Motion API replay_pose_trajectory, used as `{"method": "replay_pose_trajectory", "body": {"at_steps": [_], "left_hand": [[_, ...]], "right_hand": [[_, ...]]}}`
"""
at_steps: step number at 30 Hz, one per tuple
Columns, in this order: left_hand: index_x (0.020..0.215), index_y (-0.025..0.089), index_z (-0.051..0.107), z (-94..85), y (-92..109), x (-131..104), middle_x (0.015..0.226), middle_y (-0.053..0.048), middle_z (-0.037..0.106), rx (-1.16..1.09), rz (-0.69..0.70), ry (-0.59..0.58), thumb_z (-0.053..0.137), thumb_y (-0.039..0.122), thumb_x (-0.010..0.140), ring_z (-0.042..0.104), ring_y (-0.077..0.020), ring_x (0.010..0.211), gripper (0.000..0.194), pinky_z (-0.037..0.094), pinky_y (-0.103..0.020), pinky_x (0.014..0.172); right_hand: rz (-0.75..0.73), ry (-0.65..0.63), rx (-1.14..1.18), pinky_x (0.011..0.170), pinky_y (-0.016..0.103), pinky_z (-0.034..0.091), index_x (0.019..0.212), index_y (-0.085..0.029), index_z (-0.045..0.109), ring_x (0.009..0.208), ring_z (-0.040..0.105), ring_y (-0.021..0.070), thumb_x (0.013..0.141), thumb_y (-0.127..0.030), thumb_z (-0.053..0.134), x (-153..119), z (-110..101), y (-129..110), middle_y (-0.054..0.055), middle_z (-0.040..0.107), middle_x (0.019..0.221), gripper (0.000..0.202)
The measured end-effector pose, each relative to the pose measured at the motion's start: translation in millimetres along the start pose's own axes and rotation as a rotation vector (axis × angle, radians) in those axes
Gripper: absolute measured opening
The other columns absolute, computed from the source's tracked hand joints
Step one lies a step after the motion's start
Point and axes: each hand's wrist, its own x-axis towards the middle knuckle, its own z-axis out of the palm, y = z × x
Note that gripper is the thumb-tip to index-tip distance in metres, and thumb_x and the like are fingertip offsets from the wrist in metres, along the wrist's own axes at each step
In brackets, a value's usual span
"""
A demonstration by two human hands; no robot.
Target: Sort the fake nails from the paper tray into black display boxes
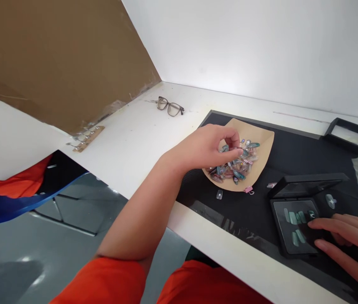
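My left hand (pixel 210 145) reaches into a tan paper tray (pixel 265 145) that holds a heap of loose press-on nails (pixel 229 171) in teal, pink and clear. Its thumb and fingertips come together at the heap; what lies between them is too small to make out. At the right, my right hand (pixel 352 236) has its fingers stretched out over the edge of an open black case (pixel 299 249). Inside the case, several green press-on nails (pixel 299 217) lie in two rows. The index fingertip is beside a dark patterned nail (pixel 311 214) in the upper row.
A black mat (pixel 248 211) lies under the tray and case. Loose on it are a clear nail (pixel 219 194), a pale nail (pixel 331 201) and a pink clip (pixel 248 189) at the tray. A black box (pixel 351 135) stands far right; glasses (pixel 169 106) lie at the back.
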Motion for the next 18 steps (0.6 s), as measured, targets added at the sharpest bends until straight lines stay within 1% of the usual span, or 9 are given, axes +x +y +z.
{"method": "replay_pose_trajectory", "body": {"at_steps": [3, 6, 8, 10, 12, 15, 16, 18], "left_hand": [[0.091, 0.021, 0.066, 1.4, 0.3, 0.3, 0.096, 0.000, 0.078, -0.037, 0.012, 0.026, 0.069, 0.041, 0.098, 0.066, -0.0132, 0.084, 0.021, 0.046, -0.030, 0.077], [0.090, 0.021, 0.062, 4.5, -1.9, 1.4, 0.097, -0.002, 0.075, -0.059, 0.071, 0.097, 0.067, 0.039, 0.099, 0.066, -0.0145, 0.089, 0.020, 0.049, -0.030, 0.080], [0.093, 0.021, 0.063, 6.3, -4.4, 2.1, 0.100, -0.003, 0.075, -0.057, 0.115, 0.151, 0.065, 0.036, 0.099, 0.068, -0.0159, 0.094, 0.017, 0.051, -0.031, 0.084], [0.097, 0.021, 0.067, 7.5, -7.1, 2.5, 0.105, -0.004, 0.078, -0.055, 0.139, 0.172, 0.064, 0.034, 0.100, 0.070, -0.0169, 0.098, 0.014, 0.053, -0.032, 0.088], [0.099, 0.021, 0.073, 7.9, -9.5, 2.7, 0.107, -0.004, 0.081, -0.053, 0.153, 0.150, 0.066, 0.034, 0.102, 0.073, -0.0176, 0.100, 0.015, 0.055, -0.032, 0.089], [0.097, 0.022, 0.081, 7.4, -11.8, 3.5, 0.105, -0.004, 0.085, -0.025, 0.162, 0.085, 0.069, 0.032, 0.101, 0.077, -0.0193, 0.102, 0.016, 0.057, -0.034, 0.093], [0.098, 0.023, 0.083, 6.8, -12.0, 3.9, 0.107, -0.004, 0.086, -0.006, 0.151, 0.063, 0.070, 0.032, 0.101, 0.078, -0.0204, 0.105, 0.016, 0.057, -0.035, 0.096], [0.107, 0.023, 0.086, 4.9, -11.8, 4.6, 0.116, -0.005, 0.087, 0.075, 0.090, 0.004, 0.074, 0.034, 0.098, 0.078, -0.0239, 0.113, 0.019, 0.057, -0.037, 0.101]], "right_hand": [[0.002, 0.004, 0.018, 0.083, 0.038, 0.073, 0.125, -0.036, 0.082, 0.100, 0.086, 0.0266, 0.111, -0.053, 0.054, 1.9, 0.0, -0.7, 0.003, 0.088, 0.120, 0.035], [0.000, 0.004, 0.032, 0.082, 0.036, 0.072, 0.127, -0.036, 0.081, 0.099, 0.086, 0.0254, 0.112, -0.051, 0.055, 3.6, -1.2, -1.0, 0.002, 0.088, 0.120, 0.034], [-0.002, -0.003, 0.035, 0.082, 0.036, 0.072, 0.128, -0.035, 0.081, 0.100, 0.086, 0.0261, 0.112, -0.050, 0.054, 3.8, -1.6, -0.9, 0.003, 0.088, 0.120, 0.035], [-0.002, -0.003, 0.037, 0.082, 0.036, 0.072, 0.127, -0.035, 0.081, 0.099, 0.086, 0.0271, 0.112, -0.051, 0.053, 3.5, -1.2, -1.0, 0.004, 0.088, 0.119, 0.035], [-0.006, -0.001, 0.029, 0.081, 0.036, 0.072, 0.125, -0.035, 0.081, 0.099, 0.086, 0.0270, 0.113, -0.050, 0.052, 3.2, 0.0, -1.4, 0.004, 0.088, 0.119, 0.035], [-0.021, 0.012, 0.004, 0.081, 0.035, 0.072, 0.128, -0.035, 0.080, 0.098, 0.086, 0.0254, 0.114, -0.050, 0.051, 3.1, 1.9, -1.5, 0.003, 0.088, 0.119, 0.036], [-0.023, 0.017, -0.001, 0.081, 0.035, 0.072, 0.128, -0.035, 0.080, 0.098, 0.086, 0.0251, 0.114, -0.050, 0.051, 3.1, 2.2, -1.4, 0.003, 0.088, 0.119, 0.036], [-0.012, 0.022, -0.001, 0.082, 0.036, 0.072, 0.127, -0.035, 0.081, 0.098, 0.086, 0.0252, 0.113, -0.051, 0.051, 3.1, 1.8, -1.1, 0.003, 0.088, 0.118, 0.037]]}}
